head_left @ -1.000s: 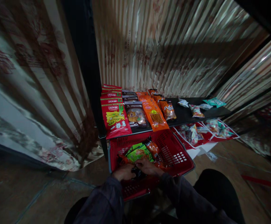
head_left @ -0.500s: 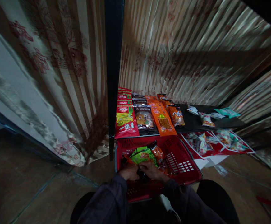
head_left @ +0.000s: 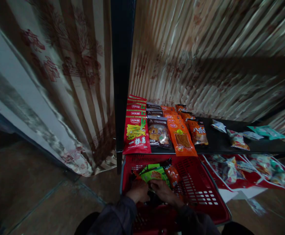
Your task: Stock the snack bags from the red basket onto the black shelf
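Both hands are inside a red shopping basket [head_left: 220, 209], close together over snack packets. My left hand [head_left: 139, 192] is curled at a dark snack packet [head_left: 153, 199], most of which is hidden. From the other side, my right hand [head_left: 163, 192] pinches the same packet, its fingers bent inward. Just beyond the fingertips lie green snack packets [head_left: 154, 174]. An orange-and-black snack packet [head_left: 173, 175] rests to their right, against the green ones.
A black shelf [head_left: 209, 148] behind the basket bears red packets [head_left: 137, 135], potato-slice packets [head_left: 158, 132], orange packets [head_left: 181, 138] and scattered small packets [head_left: 238, 139]. A black post [head_left: 123, 78] rises at its left. Red-and-white compartments [head_left: 238, 186] with packets hang at right.
The view has shifted, so the shelf and basket appear lower and larger. Both hands stay together at the dark packet in the basket.
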`<state>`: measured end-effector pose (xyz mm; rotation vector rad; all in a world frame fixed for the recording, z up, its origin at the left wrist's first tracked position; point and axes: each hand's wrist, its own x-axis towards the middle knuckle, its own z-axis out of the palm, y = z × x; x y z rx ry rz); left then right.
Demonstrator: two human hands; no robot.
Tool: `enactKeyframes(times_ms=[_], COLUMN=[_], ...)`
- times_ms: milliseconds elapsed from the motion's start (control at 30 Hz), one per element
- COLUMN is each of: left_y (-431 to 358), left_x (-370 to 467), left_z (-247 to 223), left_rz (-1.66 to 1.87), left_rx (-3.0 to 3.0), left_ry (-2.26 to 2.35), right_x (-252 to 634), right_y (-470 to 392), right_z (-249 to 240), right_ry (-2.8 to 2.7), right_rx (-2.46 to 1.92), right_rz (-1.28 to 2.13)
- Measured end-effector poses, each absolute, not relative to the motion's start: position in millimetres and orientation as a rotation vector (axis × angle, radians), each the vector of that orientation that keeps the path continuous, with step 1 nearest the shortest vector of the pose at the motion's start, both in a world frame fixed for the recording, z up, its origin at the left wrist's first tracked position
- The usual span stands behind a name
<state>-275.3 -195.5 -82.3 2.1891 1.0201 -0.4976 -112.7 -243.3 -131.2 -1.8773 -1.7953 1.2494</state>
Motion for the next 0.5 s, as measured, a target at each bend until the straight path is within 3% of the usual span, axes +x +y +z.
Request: enactKeyframes(times_ms=[367,500], left_y=[-193.6,-190.0], left_x=[-269.2,-268.1], left_z=[-78.8,-73.1], left_rz=[-0.528,-0.494], left_rx=[2.05,2.05], left_ry=[1.011,1.04], right_x=[-89.9,-87.2], right_y=[-252.9,-246.8], right_z=[-176.7,-171.0], right_ry=[-1.803,-1.834], right_rx=[-1.824,-1.759], right_rz=[1.307,1.376])
